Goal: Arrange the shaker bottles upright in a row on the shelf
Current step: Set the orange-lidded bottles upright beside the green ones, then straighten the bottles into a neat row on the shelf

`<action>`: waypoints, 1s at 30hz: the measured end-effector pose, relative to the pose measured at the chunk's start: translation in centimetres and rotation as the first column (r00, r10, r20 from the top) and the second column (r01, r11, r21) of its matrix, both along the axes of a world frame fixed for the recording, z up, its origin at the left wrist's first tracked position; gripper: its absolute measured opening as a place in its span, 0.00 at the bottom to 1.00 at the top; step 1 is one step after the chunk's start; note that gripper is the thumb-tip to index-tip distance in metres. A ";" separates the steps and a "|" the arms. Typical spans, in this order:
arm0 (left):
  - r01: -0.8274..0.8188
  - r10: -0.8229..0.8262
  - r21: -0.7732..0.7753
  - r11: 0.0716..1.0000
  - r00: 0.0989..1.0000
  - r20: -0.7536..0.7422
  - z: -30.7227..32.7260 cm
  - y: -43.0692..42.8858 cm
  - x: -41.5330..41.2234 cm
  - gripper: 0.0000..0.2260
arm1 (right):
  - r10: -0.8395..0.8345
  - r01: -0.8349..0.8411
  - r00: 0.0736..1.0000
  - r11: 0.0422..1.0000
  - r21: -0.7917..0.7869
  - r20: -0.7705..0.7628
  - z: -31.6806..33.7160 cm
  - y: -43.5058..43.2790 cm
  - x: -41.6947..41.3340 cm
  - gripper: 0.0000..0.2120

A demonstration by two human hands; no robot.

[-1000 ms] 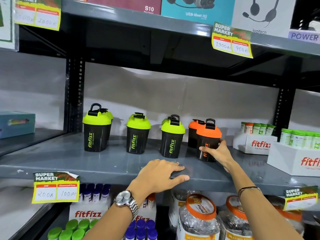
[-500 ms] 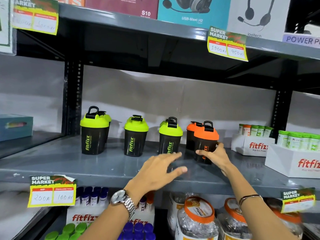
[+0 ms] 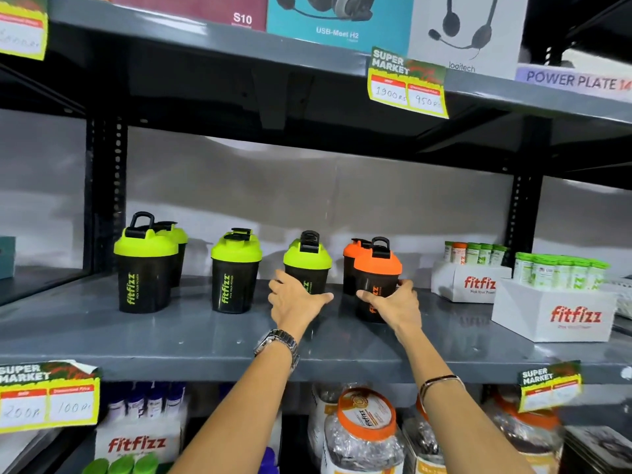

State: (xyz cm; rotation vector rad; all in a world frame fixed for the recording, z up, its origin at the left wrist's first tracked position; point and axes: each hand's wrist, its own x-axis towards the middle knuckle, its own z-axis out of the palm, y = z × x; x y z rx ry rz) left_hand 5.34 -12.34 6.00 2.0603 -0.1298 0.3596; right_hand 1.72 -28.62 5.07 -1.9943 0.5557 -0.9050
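Several black "fitfizz" shaker bottles stand upright on the grey shelf (image 3: 164,340). Farthest left is a green-lidded pair, one (image 3: 143,268) in front of the other (image 3: 178,244). A single green-lidded one (image 3: 236,271) comes after them. My left hand (image 3: 294,302) wraps around the lower body of the third green-lidded bottle (image 3: 307,258), thumb on its right side. My right hand (image 3: 393,302) grips the front orange-lidded bottle (image 3: 376,268) low down. A second orange-lidded bottle (image 3: 349,256) stands close behind it, half hidden.
White fitfizz display boxes (image 3: 554,316) with small green tubes sit on the shelf to the right. The upper shelf (image 3: 239,46) holds headset boxes and a price tag (image 3: 407,83). Jars (image 3: 362,429) and more boxes fill the shelf below.
My left hand rose from the shelf's front edge and closed on the third green-lidded bottle. My right hand wrapped further around the orange-lidded bottle.
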 end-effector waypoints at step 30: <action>-0.130 0.120 0.065 0.989 0.983 0.137 -0.9 -2.3 0.9 0.37 | 0.065 -0.065 0.998 0.998 -0.014 0.002 -0.1 -1.8 0.7 0.38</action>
